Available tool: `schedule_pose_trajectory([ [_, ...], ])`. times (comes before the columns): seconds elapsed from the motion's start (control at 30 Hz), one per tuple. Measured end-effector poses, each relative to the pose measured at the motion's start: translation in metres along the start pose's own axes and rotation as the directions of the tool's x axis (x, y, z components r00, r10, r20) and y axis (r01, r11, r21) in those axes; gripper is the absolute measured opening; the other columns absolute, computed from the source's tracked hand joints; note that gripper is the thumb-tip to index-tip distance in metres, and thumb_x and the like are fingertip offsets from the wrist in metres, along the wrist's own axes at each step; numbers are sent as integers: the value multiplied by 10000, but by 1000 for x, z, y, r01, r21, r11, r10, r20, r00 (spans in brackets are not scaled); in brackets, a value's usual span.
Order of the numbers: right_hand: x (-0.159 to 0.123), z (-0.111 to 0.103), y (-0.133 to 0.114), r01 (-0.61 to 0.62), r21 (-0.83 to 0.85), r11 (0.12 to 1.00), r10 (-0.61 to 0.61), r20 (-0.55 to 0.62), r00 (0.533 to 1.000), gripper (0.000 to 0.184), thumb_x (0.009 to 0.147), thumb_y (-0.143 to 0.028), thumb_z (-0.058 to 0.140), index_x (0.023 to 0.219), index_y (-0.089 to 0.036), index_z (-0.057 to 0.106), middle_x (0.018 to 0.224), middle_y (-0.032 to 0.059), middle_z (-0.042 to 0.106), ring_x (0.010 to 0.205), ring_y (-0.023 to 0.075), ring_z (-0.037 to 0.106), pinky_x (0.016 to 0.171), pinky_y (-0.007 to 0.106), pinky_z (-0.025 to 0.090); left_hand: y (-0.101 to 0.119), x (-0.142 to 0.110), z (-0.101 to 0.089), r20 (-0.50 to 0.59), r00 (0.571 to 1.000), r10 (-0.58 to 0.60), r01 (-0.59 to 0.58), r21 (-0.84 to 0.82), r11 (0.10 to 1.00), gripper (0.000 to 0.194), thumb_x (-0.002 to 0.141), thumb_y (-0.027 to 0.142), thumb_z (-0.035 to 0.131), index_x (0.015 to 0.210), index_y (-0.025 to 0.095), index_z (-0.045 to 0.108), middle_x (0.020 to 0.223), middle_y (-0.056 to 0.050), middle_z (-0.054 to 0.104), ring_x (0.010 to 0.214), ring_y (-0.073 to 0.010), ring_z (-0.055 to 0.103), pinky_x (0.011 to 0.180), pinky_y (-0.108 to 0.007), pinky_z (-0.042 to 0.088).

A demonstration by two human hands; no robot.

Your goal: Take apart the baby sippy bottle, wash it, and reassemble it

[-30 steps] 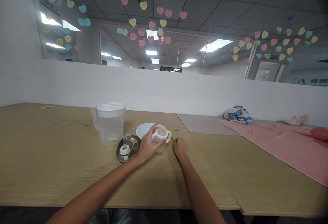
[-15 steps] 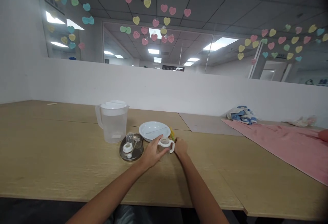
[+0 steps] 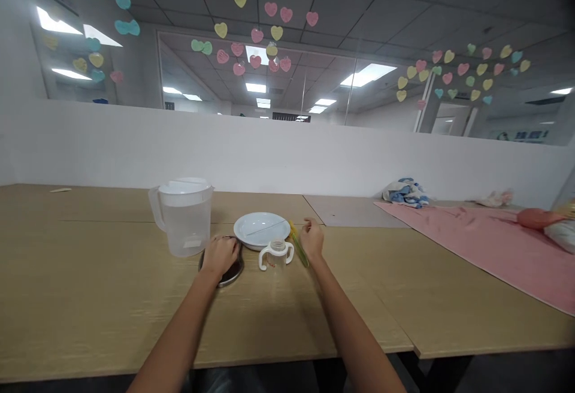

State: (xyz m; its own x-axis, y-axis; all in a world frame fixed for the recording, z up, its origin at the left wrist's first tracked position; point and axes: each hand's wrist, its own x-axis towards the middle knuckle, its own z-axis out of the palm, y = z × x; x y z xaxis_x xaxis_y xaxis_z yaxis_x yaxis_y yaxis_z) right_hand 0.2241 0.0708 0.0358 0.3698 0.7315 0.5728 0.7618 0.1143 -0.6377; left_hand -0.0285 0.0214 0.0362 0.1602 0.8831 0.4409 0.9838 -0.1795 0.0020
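Note:
My left hand (image 3: 221, 256) is over the kidney-shaped metal tray (image 3: 236, 272), fingers curled down into it. What those fingers grip is hidden beneath them. A clear baby bottle (image 3: 278, 255) with two white handles stands upright and uncapped between my hands, touched by neither. Just right of it lies a slim yellow and green tool (image 3: 300, 248), its kind unclear. Beside that tool hovers my right hand (image 3: 312, 238), fingers loosely bent and apart, with nothing seen in them. Behind the bottle is a white bowl (image 3: 262, 225) with a thin stick across it.
A lidded plastic pitcher (image 3: 188, 225) stands left of the tray. At the right, a pink cloth (image 3: 476, 243) covers part of the table, with a crumpled blue and white cloth (image 3: 405, 192) at its back corner. A white wall (image 3: 269, 159) borders the far edge.
My left hand has let go of the bottle and moved left onto the tray, covering the bottle parts there. My right hand has come away from the yellow and green tool. The view has turned slightly right.

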Motion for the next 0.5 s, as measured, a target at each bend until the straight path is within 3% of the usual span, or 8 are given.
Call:
schedule_pose_trajectory([
  [0.07, 9, 8, -11, 87, 114, 990, -98, 98, 990, 352, 813, -119, 351, 1070, -118, 591, 982, 88, 644, 897, 170, 584, 827, 261, 409, 2, -1, 3, 16, 1000, 1, -1, 9, 1000, 301, 834, 233, 399, 761, 144, 677, 833, -146, 682, 892, -269, 607, 790, -365, 398],
  [0.17, 23, 26, -26, 111, 224, 968, -175, 293, 940, 339, 802, -97, 388, 1053, -148, 611, 1078, 72, 620, 934, 143, 573, 878, 254, 407, 5, -1, 7, 33, 999, -8, 8, 22, 1000, 279, 812, 179, 402, 780, 118, 673, 887, -169, 672, 922, -278, 601, 792, -364, 397],
  [0.3, 41, 49, -36, 56, 241, 969, -173, 496, 851, 327, 769, -62, 433, 1011, -154, 633, 1014, 53, 654, 721, 98, 618, 692, 196, 479, 5, 1, 12, 41, 999, -17, 16, 30, 999, 275, 776, 98, 402, 922, 86, 635, 941, -180, 657, 914, -281, 609, 783, -365, 404],
  [0.5, 49, 69, -37, 29, 174, 984, -148, 720, 678, 332, 783, -92, 458, 1075, -132, 609, 864, 59, 675, 516, 72, 582, 508, 160, 449, 6, 2, 21, 50, 998, -39, 38, 25, 999, 310, 725, 36, 429, 982, 97, 592, 980, -164, 643, 891, -262, 614, 800, -363, 401],
])
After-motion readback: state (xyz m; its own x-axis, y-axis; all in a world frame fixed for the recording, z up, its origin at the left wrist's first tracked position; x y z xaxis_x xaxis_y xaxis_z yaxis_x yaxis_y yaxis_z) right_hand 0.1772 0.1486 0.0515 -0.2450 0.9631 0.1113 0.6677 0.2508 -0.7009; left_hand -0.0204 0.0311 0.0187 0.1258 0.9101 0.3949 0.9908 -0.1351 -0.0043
